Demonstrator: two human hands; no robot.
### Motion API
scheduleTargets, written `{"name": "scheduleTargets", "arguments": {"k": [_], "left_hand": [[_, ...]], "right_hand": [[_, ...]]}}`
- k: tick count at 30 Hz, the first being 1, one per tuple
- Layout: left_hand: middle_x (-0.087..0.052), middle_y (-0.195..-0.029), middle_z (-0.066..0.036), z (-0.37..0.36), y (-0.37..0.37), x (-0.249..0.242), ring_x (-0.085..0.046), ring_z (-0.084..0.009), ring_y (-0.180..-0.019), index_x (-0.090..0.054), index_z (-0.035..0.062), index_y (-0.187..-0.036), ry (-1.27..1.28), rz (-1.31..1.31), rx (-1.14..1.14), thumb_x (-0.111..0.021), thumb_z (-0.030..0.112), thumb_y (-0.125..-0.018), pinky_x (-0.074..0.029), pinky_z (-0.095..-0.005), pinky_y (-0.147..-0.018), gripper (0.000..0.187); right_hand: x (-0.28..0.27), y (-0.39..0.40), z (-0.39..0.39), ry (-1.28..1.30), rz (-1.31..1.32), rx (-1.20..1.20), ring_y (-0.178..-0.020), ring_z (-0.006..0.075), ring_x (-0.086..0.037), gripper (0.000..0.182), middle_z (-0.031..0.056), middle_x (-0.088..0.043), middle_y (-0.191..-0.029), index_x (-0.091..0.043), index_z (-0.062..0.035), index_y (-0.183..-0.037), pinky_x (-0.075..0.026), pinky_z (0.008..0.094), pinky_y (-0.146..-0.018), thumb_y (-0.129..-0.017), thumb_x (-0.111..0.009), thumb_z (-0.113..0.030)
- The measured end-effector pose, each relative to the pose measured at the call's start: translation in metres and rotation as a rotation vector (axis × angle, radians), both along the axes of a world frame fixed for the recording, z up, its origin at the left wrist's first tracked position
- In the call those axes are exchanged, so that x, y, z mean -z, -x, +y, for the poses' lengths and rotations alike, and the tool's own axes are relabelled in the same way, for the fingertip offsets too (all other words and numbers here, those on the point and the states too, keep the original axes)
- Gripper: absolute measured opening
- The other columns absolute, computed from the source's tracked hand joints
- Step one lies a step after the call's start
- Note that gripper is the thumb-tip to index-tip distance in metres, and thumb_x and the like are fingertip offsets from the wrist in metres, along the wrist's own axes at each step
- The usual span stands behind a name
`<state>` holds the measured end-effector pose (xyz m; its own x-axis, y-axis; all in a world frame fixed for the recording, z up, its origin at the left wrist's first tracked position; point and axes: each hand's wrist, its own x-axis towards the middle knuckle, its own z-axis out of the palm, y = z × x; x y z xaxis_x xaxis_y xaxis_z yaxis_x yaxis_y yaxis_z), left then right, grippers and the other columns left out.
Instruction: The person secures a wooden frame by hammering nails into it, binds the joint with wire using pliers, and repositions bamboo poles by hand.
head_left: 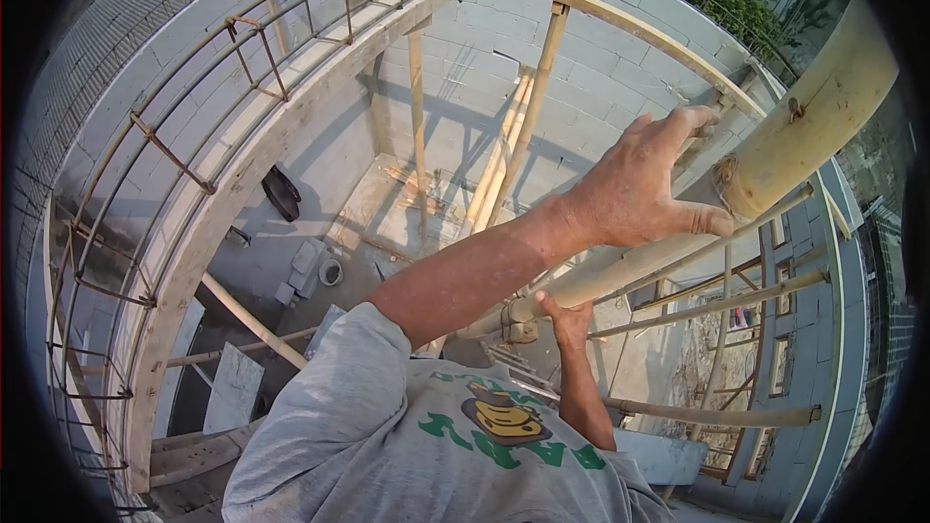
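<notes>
A thick bamboo pole (809,102) slants from the upper right down toward my chest, with dark, rough rings at its joints. Over its middle stretch, my left hand (639,184) is spread, thumb and fingers wide apart and the back of the hand toward me. Lower down, my right hand (572,324) grips the same pole near its lower end, the thumb along its side and the fingers mostly hidden. A short stub (523,331) sticks out from the pole close to that thumb.
At left a rebar cage (145,126) runs above a long timber board (218,174). Upright bamboo props (418,126) stand below, before a grey block wall (620,68). A bucket (331,272) sits on the floor far down. More thin poles (717,414) cross at right.
</notes>
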<state>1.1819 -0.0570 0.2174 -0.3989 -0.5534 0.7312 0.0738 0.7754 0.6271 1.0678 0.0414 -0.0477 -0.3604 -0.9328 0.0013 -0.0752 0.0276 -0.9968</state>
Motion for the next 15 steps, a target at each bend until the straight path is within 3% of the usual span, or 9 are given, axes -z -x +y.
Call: {"name": "scheduleTargets", "arguments": {"k": [1, 3, 5, 7, 8, 9, 11, 13, 15], "left_hand": [[-0.054, -0.119, -0.021, -0.008, -0.014, 0.012, -0.051, -0.0309, -0.118, -0.042, -0.0022, -0.128, 0.118, 0.03, -0.093, -0.07, 0.058, -0.075, -0.041, -0.0402, -0.1, 0.085], [-0.051, -0.124, -0.019, -0.025, -0.056, 0.048, -0.044, -0.0276, -0.124, -0.04, -0.0025, -0.13, -0.204, 0.08, -0.057, -0.067, 0.048, -0.082, -0.037, -0.0402, -0.103, 0.074], [-0.053, -0.123, -0.018, -0.044, -0.088, 0.123, -0.051, -0.0242, -0.116, -0.042, -0.0032, -0.128, -0.67, 0.264, -0.126, -0.065, 0.032, -0.086, -0.041, -0.0353, -0.099, 0.06], [-0.062, -0.113, -0.019, -0.043, -0.12, 0.218, -0.061, -0.0242, -0.103, -0.05, -0.0023, -0.12, -0.822, 0.03, -0.511, -0.066, 0.026, -0.083, -0.047, -0.0325, -0.09, 0.049], [-0.062, -0.114, -0.02, -0.026, -0.13, 0.248, -0.062, -0.0251, -0.103, -0.051, -0.0014, -0.118, -0.958, -0.138, -0.58, -0.067, 0.025, -0.081, -0.048, -0.0333, -0.089, 0.048], [-0.062, -0.114, -0.018, -0.014, -0.136, 0.303, -0.062, -0.0274, -0.103, -0.051, 0.0001, -0.12, -0.996, -0.235, -0.557, -0.069, 0.028, -0.079, -0.047, -0.0352, -0.089, 0.052], [-0.062, -0.113, -0.018, 0.032, -0.131, 0.333, -0.061, -0.0314, -0.103, -0.052, 0.0004, -0.12, -1.011, -0.51, -0.446, -0.072, 0.031, -0.075, -0.047, -0.0375, -0.09, 0.057], [-0.061, -0.115, -0.018, 0.06, -0.11, 0.395, -0.06, -0.0324, -0.105, -0.05, -0.0001, -0.122, -0.892, -0.498, -0.333, -0.074, 0.033, -0.073, -0.046, -0.0387, -0.09, 0.063], [-0.056, -0.12, -0.022, 0.074, -0.089, 0.385, -0.056, -0.033, -0.112, -0.048, -0.0009, -0.125, -0.897, -0.553, -0.203, -0.075, 0.035, -0.072, -0.043, -0.0383, -0.095, 0.069]], "right_hand": [[-0.011, 0.008, -0.003, 0.039, 0.003, 0.024, -0.083, 0.0157, -0.059, 0.045, 0.0045, -0.062, -0.091, -0.058, -0.0014, -0.1, -0.048, 0.0288, -0.077, -0.066, -0.084, -0.012], [-0.045, 0.023, -0.009, 0.149, 0.012, 0.07, -0.082, 0.0162, -0.059, 0.044, 0.0048, -0.062, -0.09, -0.059, -0.0015, -0.098, -0.047, 0.0291, -0.078, -0.065, -0.084, -0.013], [-0.088, 0.035, -0.014, 0.27, 0.012, 0.095, -0.082, 0.0171, -0.058, 0.045, 0.0058, -0.062, -0.089, -0.059, -0.0013, -0.099, -0.046, 0.0302, -0.08, -0.064, -0.082, -0.019], [-0.126, 0.044, -0.021, 0.379, -0.011, 0.094, -0.084, 0.0193, -0.058, 0.049, 0.0084, -0.061, -0.089, -0.057, 0.0, -0.102, -0.045, 0.0326, -0.083, -0.065, -0.079, -0.025], [-0.147, 0.046, -0.024, 0.436, -0.03, 0.086, -0.085, 0.0209, -0.058, 0.053, 0.0104, -0.06, -0.09, -0.056, 0.0011, -0.105, -0.045, 0.0344, -0.085, -0.066, -0.077, -0.027], [-0.164, 0.048, -0.028, 0.508, -0.061, 0.073, -0.087, 0.0225, -0.057, 0.054, 0.0123, -0.059, -0.092, -0.054, 0.0024, -0.107, -0.045, 0.0365, -0.087, -0.067, -0.075, -0.027], [-0.199, 0.051, -0.031, 0.607, -0.092, 0.036, -0.091, 0.0251, -0.056, 0.055, 0.0152, -0.056, -0.096, -0.05, 0.0049, -0.11, -0.046, 0.0402, -0.088, -0.07, -0.073, -0.026], [-0.239, 0.055, -0.03, 0.642, -0.067, -0.005, -0.094, 0.0266, -0.055, 0.055, 0.0167, -0.054, -0.099, -0.048, 0.0076, -0.113, -0.046, 0.0414, -0.089, -0.074, -0.069, -0.025], [-0.277, 0.061, -0.028, 0.675, -0.078, -0.115, -0.099, 0.0281, -0.054, 0.052, 0.0183, -0.054, -0.102, -0.046, 0.0089, -0.116, -0.042, 0.0427, -0.094, -0.08, -0.065, -0.023]]}}
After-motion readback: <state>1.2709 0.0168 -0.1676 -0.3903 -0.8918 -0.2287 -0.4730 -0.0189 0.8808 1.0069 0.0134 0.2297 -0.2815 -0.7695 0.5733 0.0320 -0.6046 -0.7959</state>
